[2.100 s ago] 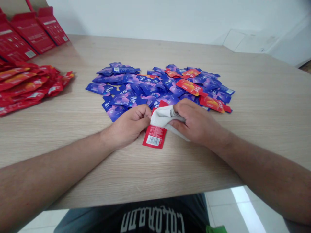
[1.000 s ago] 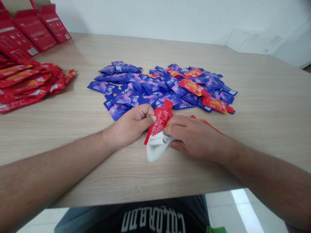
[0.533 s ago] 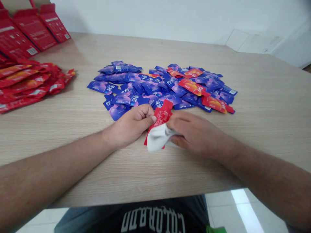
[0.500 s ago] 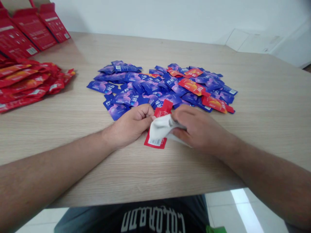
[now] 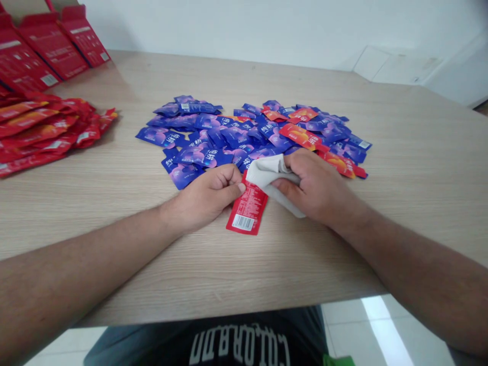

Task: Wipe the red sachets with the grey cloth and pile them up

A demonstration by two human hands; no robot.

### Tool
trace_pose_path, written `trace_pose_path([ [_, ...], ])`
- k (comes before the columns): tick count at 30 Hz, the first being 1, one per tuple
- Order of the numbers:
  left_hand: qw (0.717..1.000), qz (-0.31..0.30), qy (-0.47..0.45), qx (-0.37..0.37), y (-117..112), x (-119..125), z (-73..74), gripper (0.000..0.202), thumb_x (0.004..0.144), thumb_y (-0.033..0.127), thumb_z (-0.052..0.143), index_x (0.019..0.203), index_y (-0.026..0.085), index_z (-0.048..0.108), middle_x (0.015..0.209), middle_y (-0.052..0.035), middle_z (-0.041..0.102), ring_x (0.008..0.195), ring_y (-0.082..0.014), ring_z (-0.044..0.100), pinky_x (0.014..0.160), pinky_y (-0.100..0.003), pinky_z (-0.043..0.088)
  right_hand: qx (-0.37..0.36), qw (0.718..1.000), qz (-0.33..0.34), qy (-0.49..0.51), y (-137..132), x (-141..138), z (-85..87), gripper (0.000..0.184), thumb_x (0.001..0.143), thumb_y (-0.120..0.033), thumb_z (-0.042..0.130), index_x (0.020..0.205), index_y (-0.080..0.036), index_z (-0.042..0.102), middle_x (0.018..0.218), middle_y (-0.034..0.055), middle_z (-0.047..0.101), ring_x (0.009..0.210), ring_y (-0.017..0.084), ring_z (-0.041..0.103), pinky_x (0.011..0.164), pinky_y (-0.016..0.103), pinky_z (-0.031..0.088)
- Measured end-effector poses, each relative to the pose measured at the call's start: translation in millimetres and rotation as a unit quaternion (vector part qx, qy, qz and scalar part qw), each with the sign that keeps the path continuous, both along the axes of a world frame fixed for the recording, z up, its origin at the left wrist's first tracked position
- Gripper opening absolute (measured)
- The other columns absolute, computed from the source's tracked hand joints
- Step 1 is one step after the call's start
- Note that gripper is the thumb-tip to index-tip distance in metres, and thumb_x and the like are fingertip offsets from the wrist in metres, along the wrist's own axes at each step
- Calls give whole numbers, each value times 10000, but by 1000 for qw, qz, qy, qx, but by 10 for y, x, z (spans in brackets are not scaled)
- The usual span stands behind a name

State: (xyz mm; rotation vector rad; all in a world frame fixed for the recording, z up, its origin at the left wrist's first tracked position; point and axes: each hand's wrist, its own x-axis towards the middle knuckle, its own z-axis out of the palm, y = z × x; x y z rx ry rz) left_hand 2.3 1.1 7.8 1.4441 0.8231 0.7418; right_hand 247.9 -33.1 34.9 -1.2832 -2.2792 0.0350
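Observation:
A red sachet (image 5: 247, 208) lies on the wooden table, its barcode end toward me and its far end under a white cloth (image 5: 269, 175). My right hand (image 5: 314, 185) is closed on the cloth, pressing it over the upper part of the sachet. My left hand (image 5: 208, 198) is curled with its fingers closed, and the thumb tip sits against the sachet's left edge. Nothing shows in the left hand. The sachet's far end is hidden by the cloth.
A loose pile of blue-purple sachets (image 5: 198, 157) with several red ones lies just beyond my hands. A heap of red sachets (image 5: 38, 134) and red cartons (image 5: 53, 51) stand at the far left. The table (image 5: 419, 152) ends at a white wall.
My right hand has moved the cloth up the sachet, away from me, and the barcode end now shows fully. The sachet lies flat on the table. My left hand has barely moved.

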Motion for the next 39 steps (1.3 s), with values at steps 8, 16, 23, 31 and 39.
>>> trace_pose_path([
  [8, 999, 10, -25, -19, 20, -5, -68, 209, 915, 330, 706, 872, 198, 550, 670, 46, 551, 540, -87, 462, 508, -208, 341, -102, 974, 182, -86, -229, -150, -6, 124, 941, -162, 676, 1049, -208, 636, 1153, 78, 679, 1066, 241, 638, 931, 376, 505],
  [16, 998, 34, 3, 53, 272, -213, 183, 207, 936, 343, 644, 868, 209, 502, 681, 42, 530, 548, -93, 454, 522, -226, 315, -92, 990, 101, -44, -162, -36, -78, 72, 951, -210, 644, 916, -233, 585, 966, 53, 670, 861, 231, 665, 743, 362, 525],
  [23, 930, 179, 152, 283, 540, -791, 703, 132, 932, 251, 594, 841, 213, 506, 670, 47, 493, 589, -121, 436, 574, -262, 334, -135, 986, 88, -51, -161, -17, -155, 45, 932, -242, 629, 955, -280, 624, 1004, 80, 711, 889, 286, 727, 781, 451, 596],
  [31, 745, 344, 427, 379, 542, -1871, 1076, 100, 914, 229, 611, 850, 210, 537, 749, 7, 539, 729, -177, 473, 686, -308, 315, -162, 984, 79, -8, -136, 22, -214, 113, 889, -323, 659, 975, -382, 615, 1030, 126, 737, 915, 401, 744, 772, 582, 609],
  [39, 704, 396, 432, 401, 773, -2954, 1577, 299, 1005, 370, 621, 821, 215, 443, 780, 0, 291, 768, -188, 219, 755, -314, 200, -147, 984, 95, 16, -41, 207, -399, 275, 814, -365, 730, 1037, -492, 631, 986, 132, 743, 835, 432, 757, 713, 603, 603],
])
